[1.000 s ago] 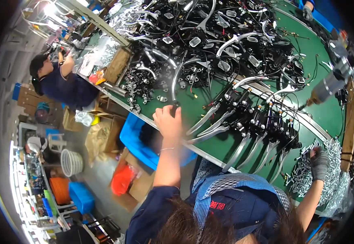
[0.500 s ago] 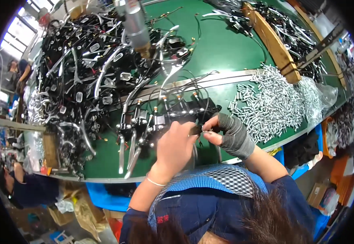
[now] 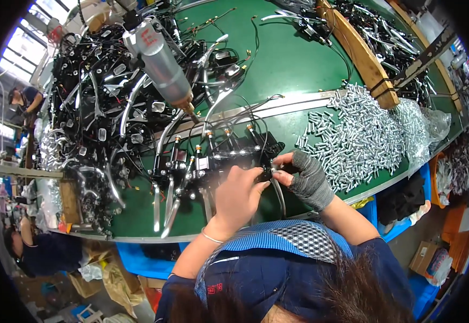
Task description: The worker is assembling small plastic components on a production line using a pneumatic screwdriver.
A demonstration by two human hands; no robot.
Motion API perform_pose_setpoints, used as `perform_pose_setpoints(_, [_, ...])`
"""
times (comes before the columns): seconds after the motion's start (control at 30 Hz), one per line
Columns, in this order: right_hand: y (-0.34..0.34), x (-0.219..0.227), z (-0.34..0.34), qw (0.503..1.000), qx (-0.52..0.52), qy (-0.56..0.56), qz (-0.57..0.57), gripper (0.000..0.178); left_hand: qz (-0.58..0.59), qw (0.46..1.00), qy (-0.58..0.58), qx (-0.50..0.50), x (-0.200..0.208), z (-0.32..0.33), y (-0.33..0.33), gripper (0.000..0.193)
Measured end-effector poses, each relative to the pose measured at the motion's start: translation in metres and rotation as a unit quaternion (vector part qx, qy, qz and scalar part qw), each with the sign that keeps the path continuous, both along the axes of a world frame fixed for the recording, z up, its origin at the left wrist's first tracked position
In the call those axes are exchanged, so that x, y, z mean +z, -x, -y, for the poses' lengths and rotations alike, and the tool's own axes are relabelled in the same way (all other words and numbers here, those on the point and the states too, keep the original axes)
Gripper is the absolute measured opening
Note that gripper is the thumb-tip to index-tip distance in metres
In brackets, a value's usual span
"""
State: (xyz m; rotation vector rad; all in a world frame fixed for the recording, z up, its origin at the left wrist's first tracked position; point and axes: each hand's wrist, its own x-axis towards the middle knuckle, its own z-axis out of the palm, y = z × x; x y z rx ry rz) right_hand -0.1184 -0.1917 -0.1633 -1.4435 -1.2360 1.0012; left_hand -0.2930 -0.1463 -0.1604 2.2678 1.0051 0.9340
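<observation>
A row of black brake levers (image 3: 229, 157) with silver blades and cables lies on the green table in front of me. My left hand (image 3: 238, 195) is bare, its fingers curled around the black body of the row's rightmost brake lever (image 3: 265, 171). Close beside it, my right hand (image 3: 308, 180), in a grey fingerless glove, pinches at the end of the same lever; a small silver part shows at the fingertips, too small to name. A power screwdriver (image 3: 161, 70) hangs above the row, its tip pointing down toward the levers.
A big heap of brake levers (image 3: 100, 97) covers the left of the table. At right lies a pile of silver pins or screws (image 3: 358, 140) by a plastic bag (image 3: 425, 129). A wooden bar (image 3: 358, 51) fences off more levers. Two people are at far left.
Both hands have come down onto the rightmost lever from just above it. The power screwdriver appears further left and lower. The whole view has shifted slightly.
</observation>
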Motion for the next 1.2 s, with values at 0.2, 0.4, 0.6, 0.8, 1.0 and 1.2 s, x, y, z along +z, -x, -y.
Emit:
perform_pose_setpoints(0.2, [-0.006, 0.021, 0.003, 0.991, 0.113, -0.041, 0.064, 0.016, -0.065, 0.997, -0.051, -0.005, -0.005, -0.003, -0.01, 0.028])
perform_pose_setpoints(0.4, [0.002, -0.004, 0.007, 0.998, 0.068, -0.005, -0.018, 0.018, -0.091, 0.991, -0.082, -0.052, -0.009, -0.004, -0.019, 0.032])
perform_pose_setpoints(0.6, [-0.014, 0.014, -0.004, 0.988, -0.012, 0.029, 0.154, 0.018, -0.073, 0.983, -0.162, -0.039, 0.002, -0.02, -0.03, 0.025])
perform_pose_setpoints(0.8, [-0.038, 0.018, -0.021, 0.989, -0.126, -0.054, -0.058, 0.018, -0.023, 0.989, -0.145, 0.023, 0.003, -0.043, -0.047, 0.022])
perform_pose_setpoints(1.0, [-0.038, 0.014, -0.024, 0.989, -0.118, -0.032, -0.084, 0.016, -0.062, 0.996, -0.049, 0.03, -0.008, -0.039, -0.049, 0.021])
perform_pose_setpoints(1.2, [-0.037, 0.025, -0.055, 0.995, -0.072, -0.04, -0.063, 0.02, -0.039, 0.998, -0.044, 0.029, -0.011, -0.046, -0.047, 0.021])
